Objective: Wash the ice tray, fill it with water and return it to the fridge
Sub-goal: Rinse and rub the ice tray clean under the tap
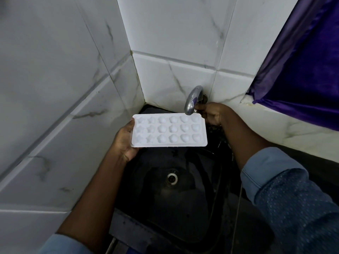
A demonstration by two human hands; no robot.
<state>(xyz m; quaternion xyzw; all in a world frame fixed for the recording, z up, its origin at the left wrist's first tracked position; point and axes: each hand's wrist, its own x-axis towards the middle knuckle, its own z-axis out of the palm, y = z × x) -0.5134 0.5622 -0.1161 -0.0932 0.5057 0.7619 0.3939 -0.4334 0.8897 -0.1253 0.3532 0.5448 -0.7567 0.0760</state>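
A white ice tray [169,132] with star, flower and heart shaped cells is held level over a dark sink [183,208]. My left hand [125,139] grips its left short end, thumb on the rim. The tray's far right corner sits just under the spout of a metal tap [192,99] fixed to the wall. My right hand [213,113] is behind the tap, its fingers curled round the tap's handle. No water stream is visible.
White marble-look tiles [64,88] close in on the left and back. A purple cloth [302,70] hangs at the upper right over a white ledge. The sink's drain [172,177] lies below the tray. A thin cord [238,208] runs down the sink's right side.
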